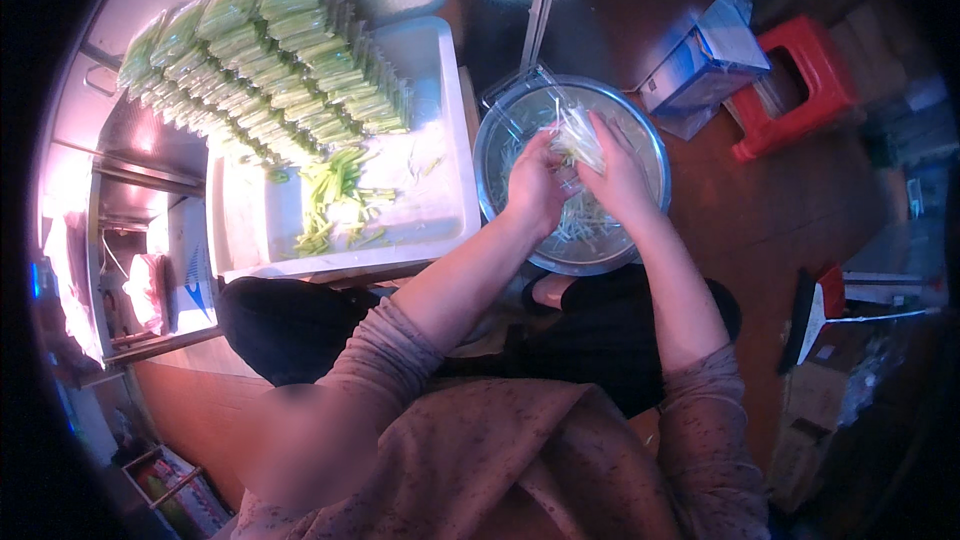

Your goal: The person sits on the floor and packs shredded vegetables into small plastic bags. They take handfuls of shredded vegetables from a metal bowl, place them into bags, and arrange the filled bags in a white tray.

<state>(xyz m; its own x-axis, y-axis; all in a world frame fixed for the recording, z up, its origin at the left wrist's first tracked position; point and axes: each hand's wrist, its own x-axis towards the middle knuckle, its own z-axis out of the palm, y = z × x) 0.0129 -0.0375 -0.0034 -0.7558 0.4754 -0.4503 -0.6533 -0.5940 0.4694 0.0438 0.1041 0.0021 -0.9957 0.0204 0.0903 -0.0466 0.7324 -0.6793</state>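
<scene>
Over a round metal basin [660, 195] on the floor, both my hands are around a bunch of pale, thin-cut vegetable strips [576, 136]. My left hand [536, 181] cups the bunch from the left, fingers partly hidden. On the other side, my right hand [619, 172] presses it with the thumb and palm. More pale strips [581, 221] lie in the basin below my hands. A clear plastic container [517, 94] sits at the basin's far left rim, partly over the opening. Whether my left fingertips touch it I cannot tell.
At left, a white tray [457, 165] holds loose cut green stalks [334, 195] and stacked clear packs of green stalks [292, 52]. A blue-and-white box [697, 71] stands by a red plastic stool [814, 90]. A broom-like tool [814, 322] lies at right.
</scene>
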